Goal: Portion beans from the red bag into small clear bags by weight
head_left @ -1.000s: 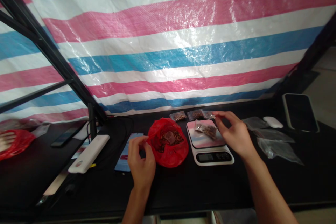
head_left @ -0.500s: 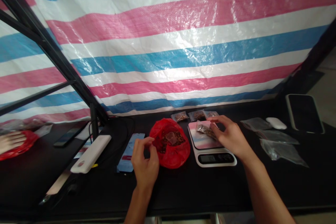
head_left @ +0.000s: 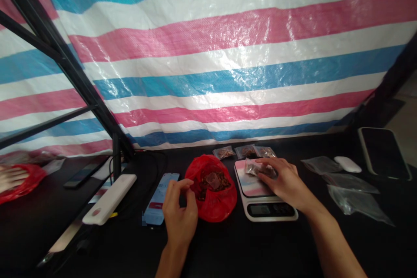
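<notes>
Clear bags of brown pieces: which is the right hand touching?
The filled bag on the digital kitchen scale under the right hand; the other filled bags lie behind it on the black table.

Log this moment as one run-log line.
left hand: fingers pinched beside red plastic bag | right hand: on clear bag of brown pieces | digital kitchen scale: bag on platform

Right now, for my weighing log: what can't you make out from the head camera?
Head view:
- The digits on the kitchen scale's display: too small and blurred to read.
- The small plastic bag on the scale: partly covered by the right hand.
- Anything the left hand pinches: its fingers would hide it.
- The brown pieces in the red bag: too small to identify.
</notes>
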Motion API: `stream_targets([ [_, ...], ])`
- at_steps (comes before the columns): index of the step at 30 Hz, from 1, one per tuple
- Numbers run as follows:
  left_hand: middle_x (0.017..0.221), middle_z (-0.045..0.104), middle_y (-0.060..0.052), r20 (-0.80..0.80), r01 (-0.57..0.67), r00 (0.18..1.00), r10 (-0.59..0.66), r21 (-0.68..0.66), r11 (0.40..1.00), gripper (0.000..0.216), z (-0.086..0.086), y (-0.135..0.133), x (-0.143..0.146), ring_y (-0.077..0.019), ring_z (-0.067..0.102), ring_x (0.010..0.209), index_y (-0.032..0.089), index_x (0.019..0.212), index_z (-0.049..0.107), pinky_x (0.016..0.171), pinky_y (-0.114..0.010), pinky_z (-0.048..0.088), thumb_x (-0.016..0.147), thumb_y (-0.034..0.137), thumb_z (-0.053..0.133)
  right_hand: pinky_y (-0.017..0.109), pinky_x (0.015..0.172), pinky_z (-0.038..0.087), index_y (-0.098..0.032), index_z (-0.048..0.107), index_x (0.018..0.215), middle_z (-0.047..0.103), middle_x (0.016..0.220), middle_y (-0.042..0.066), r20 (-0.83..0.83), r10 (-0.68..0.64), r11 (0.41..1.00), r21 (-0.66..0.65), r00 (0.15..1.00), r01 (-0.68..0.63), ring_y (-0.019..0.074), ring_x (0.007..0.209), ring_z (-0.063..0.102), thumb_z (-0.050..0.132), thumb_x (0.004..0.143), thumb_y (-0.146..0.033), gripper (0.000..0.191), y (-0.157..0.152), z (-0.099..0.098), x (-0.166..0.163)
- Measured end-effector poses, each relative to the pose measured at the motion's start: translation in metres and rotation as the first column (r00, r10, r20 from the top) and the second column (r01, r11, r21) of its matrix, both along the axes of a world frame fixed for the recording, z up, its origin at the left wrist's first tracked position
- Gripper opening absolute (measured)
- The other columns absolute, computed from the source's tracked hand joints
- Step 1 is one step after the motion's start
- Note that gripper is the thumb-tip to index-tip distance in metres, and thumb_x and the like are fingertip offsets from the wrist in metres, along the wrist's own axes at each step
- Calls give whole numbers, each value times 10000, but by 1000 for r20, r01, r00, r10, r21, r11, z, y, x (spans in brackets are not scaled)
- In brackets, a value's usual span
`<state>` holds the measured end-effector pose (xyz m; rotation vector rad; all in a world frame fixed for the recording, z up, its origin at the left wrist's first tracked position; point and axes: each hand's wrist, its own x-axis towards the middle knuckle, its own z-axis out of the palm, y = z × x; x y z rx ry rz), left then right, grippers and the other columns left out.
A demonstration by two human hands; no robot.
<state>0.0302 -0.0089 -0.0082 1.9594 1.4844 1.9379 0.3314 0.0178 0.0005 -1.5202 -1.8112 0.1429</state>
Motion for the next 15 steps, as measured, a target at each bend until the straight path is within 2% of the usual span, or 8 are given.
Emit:
stream_targets([
  [2,797,595,6,-3,5,1000,-5,0,1000,163,0,0,1,-152,609,737,220,882,661,688,-268,497,893,91,562,472,915,515,-292,758,1081,763,1008,58,-56,89,996,18,994,-88,281,956,703,654,878,-309,228,2,4,-10],
  [6,795,595,3,2,1,1000,-1,6,1000,179,1,0,1,-152,604,731,216,875,662,676,-265,489,890,79,548,388,921,546,-280,747,1098,732,1083,63,-121,274,962,55,954,-269,236,1007,693,601,924,-243,231,0,12,-42],
  [10,795,591,6,1,-2,1000,2,8,1000,184,2,-1,0,-146,602,729,212,874,661,680,-259,489,882,68,546,388,925,550,-257,732,1120,699,1080,72,-53,270,963,42,961,-268,234,1013,671,586,922,-166,263,-2,13,-63],
  [15,788,584,10,-4,-4,1000,4,10,1000,187,3,-1,-2,-142,595,727,211,869,657,677,-253,485,879,60,546,405,950,549,-249,733,1113,697,1077,72,4,256,966,33,967,-256,239,1019,666,595,912,-137,268,-3,12,-66],
])
